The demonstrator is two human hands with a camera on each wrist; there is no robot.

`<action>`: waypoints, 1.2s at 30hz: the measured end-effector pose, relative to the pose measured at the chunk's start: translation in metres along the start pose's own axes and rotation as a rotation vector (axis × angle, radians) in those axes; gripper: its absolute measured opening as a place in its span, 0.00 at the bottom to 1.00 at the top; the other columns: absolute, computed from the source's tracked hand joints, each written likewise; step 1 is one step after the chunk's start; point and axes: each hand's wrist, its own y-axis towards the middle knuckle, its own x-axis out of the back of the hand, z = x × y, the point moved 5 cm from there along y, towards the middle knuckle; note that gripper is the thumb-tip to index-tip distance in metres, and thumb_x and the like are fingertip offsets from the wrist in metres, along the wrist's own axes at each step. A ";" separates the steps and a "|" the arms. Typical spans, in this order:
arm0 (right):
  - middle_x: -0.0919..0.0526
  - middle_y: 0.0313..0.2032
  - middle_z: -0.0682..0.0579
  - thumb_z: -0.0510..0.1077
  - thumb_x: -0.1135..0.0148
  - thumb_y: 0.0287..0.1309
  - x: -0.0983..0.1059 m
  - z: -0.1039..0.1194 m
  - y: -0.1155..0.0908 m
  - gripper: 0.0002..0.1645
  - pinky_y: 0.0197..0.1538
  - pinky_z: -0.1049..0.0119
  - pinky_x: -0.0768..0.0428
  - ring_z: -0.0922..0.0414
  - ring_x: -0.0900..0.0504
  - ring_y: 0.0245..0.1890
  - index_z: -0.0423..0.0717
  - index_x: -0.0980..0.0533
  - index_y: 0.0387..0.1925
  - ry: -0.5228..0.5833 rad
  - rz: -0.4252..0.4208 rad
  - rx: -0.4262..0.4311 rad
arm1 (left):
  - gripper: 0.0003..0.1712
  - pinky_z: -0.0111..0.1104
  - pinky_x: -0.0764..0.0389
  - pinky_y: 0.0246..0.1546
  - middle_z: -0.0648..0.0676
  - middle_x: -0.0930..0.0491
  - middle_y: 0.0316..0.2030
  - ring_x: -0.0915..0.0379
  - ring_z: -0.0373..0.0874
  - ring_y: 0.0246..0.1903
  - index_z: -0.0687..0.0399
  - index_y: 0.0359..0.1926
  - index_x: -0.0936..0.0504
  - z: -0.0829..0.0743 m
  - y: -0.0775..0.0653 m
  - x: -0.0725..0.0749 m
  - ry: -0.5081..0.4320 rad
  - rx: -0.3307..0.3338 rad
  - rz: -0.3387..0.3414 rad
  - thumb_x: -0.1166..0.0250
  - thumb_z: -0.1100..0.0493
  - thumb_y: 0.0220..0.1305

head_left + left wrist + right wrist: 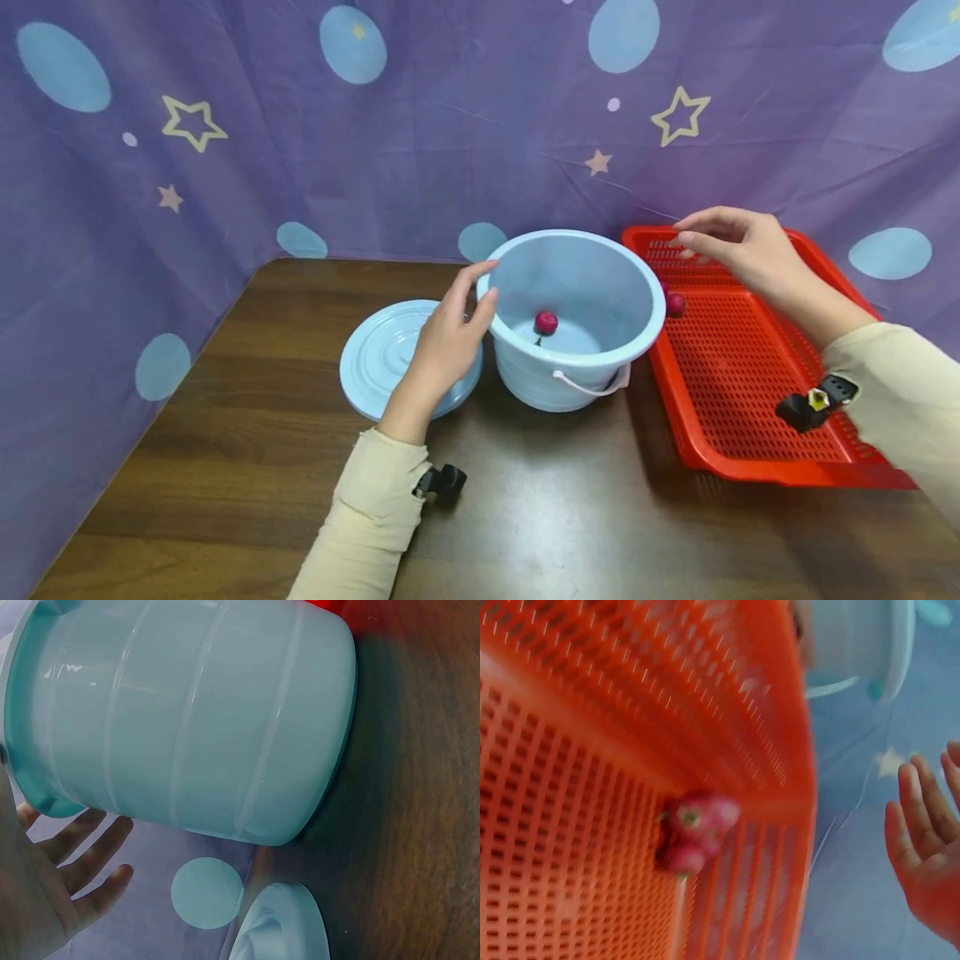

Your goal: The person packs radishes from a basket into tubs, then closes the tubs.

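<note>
A light blue bucket point(555, 383) stands on the table, with one red radish point(546, 322) on its floor. My left hand point(444, 342) is at the bucket's left rim, fingers apart and loosely bent, with the fingertips right by its wall. In the left wrist view, those fingers point(97, 859) show beside the ribbed side of the bucket. Over the far part of a red plastic basket point(697, 442) hovers my right hand point(738, 242), holding nothing. A few radishes point(694, 829) are bunched in a corner of the basket, blurred in the right wrist view.
A round light blue lid point(382, 354) lies on the wooden table point(247, 467) left of the bucket, partly behind the left hand. The bucket's white handle point(592, 387) hangs down in front. A purple patterned curtain point(420, 167) hangs behind the table.
</note>
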 end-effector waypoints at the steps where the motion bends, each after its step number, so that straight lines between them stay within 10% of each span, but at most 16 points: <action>1: 0.14 0.32 0.63 0.49 0.35 0.64 0.001 -0.006 0.003 0.13 0.38 0.77 0.22 0.66 0.17 0.33 0.53 0.18 0.49 -0.003 0.003 -0.006 | 0.27 0.46 0.28 0.45 0.50 0.29 0.43 0.29 0.45 0.46 0.28 0.70 0.36 0.000 0.000 0.000 0.001 -0.001 0.001 0.55 0.36 0.74; 9: 0.16 0.37 0.65 0.47 0.36 0.66 -0.001 -0.048 0.023 0.23 0.37 0.75 0.21 0.68 0.17 0.34 0.37 0.25 0.57 -0.074 0.100 -0.042 | 0.27 0.47 0.28 0.46 0.50 0.29 0.46 0.30 0.46 0.46 0.29 0.70 0.36 0.000 0.000 -0.001 0.001 -0.009 -0.008 0.56 0.36 0.74; 18: 0.18 0.50 0.41 0.47 0.37 0.67 -0.006 -0.077 0.037 0.24 0.39 0.69 0.22 0.58 0.19 0.39 0.36 0.24 0.58 -0.252 0.170 -0.050 | 0.27 0.49 0.29 0.53 0.48 0.28 0.59 0.29 0.43 0.53 0.27 0.70 0.37 0.000 0.000 -0.002 -0.008 0.012 0.004 0.56 0.35 0.74; 26: 0.27 0.59 0.31 0.52 0.38 0.67 -0.018 -0.094 0.042 0.31 0.59 0.40 0.32 0.38 0.29 0.57 0.33 0.28 0.61 -0.266 0.270 -0.140 | 0.27 0.50 0.29 0.56 0.46 0.32 0.66 0.29 0.44 0.57 0.26 0.70 0.37 0.001 0.000 -0.001 -0.002 0.022 -0.004 0.56 0.35 0.74; 36: 0.26 0.56 0.28 0.45 0.39 0.67 -0.027 -0.110 0.038 0.27 0.58 0.36 0.32 0.35 0.28 0.54 0.30 0.28 0.59 -0.297 0.312 -0.157 | 0.26 0.47 0.29 0.57 0.46 0.32 0.67 0.29 0.42 0.58 0.26 0.70 0.37 0.000 0.001 -0.001 -0.002 0.023 -0.005 0.56 0.35 0.74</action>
